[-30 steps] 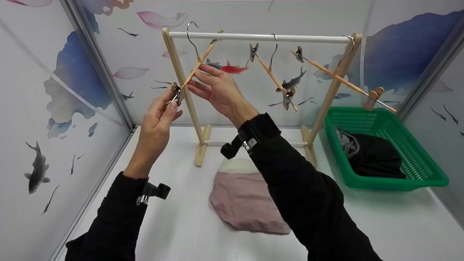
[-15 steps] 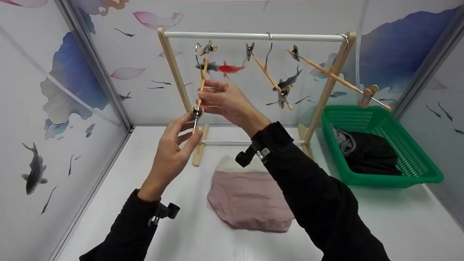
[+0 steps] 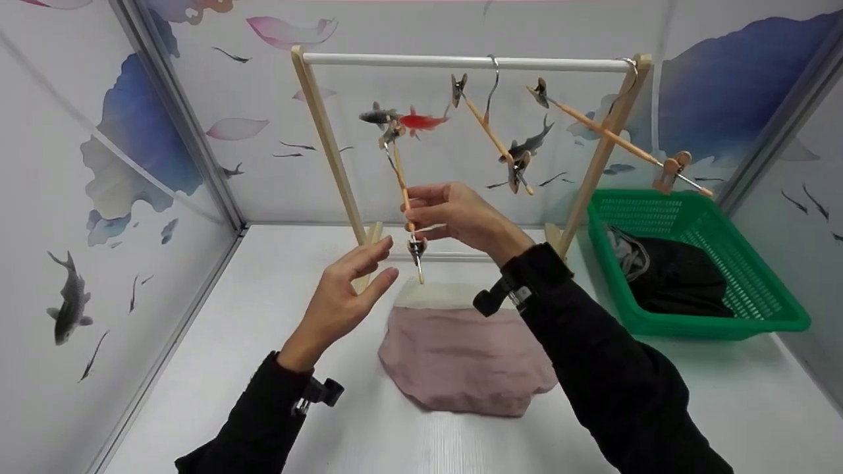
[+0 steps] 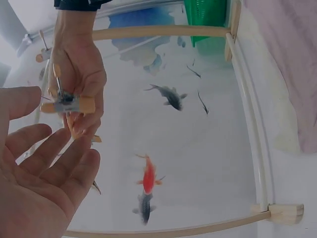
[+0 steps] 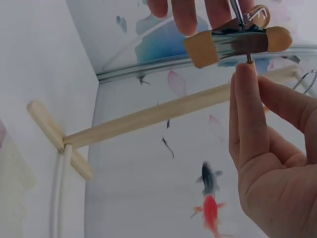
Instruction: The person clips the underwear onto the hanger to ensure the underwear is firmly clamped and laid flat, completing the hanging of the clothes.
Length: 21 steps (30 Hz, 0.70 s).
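My right hand (image 3: 464, 217) pinches the wooden bar of a clip hanger (image 3: 401, 174), held in front of the rack and below its white rail. The hanger's near metal clip (image 3: 417, 247) hangs past my right fingers; in the right wrist view this clip (image 5: 242, 42) shows its wooden grips. My left hand (image 3: 346, 289) is just left of that clip, fingers extended and holding nothing. The left wrist view has the left fingers (image 4: 54, 163) spread close beside the clip (image 4: 68, 104). Below lies a pink cloth with a cream band (image 3: 467, 362), flat on the white table.
Two more clip hangers hang from the rail (image 3: 408, 60), one in the middle (image 3: 489, 131) and one at the right end (image 3: 602, 135). A green basket (image 3: 718, 326) with dark clothing (image 3: 681, 280) stands at the right. Painted walls enclose the table.
The hanger has come off the rail and moved down and to the right with my right hand. My left hand has let go of the near clip end and moved down and right.
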Available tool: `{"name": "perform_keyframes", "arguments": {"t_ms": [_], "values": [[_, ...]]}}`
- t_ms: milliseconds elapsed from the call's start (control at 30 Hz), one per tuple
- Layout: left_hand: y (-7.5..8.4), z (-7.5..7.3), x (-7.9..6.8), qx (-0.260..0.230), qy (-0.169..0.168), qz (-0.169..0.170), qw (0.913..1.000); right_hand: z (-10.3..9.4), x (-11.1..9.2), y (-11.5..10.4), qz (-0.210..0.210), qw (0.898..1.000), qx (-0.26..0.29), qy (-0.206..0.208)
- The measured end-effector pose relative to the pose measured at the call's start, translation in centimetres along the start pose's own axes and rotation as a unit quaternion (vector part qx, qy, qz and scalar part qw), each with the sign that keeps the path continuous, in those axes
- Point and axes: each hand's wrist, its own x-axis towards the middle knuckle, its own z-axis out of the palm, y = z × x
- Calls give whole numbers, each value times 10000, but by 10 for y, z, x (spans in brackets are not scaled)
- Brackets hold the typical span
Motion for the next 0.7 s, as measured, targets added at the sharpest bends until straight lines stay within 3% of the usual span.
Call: {"name": "perform_keyframes", "arguments": {"t_ms": [367, 533, 700], "values": [[-26, 18, 12, -510, 220, -629, 9965, -42, -38, 16, -15, 9950, -990, -115], [-36, 29, 20, -1026, 292, -935, 9899, -57, -55, 26, -1, 9930, -1179, -94], [-43, 41, 32, -1567, 371, -1054, 9813, -70, -75, 46, -11, 9927, -1194, 177]]}}
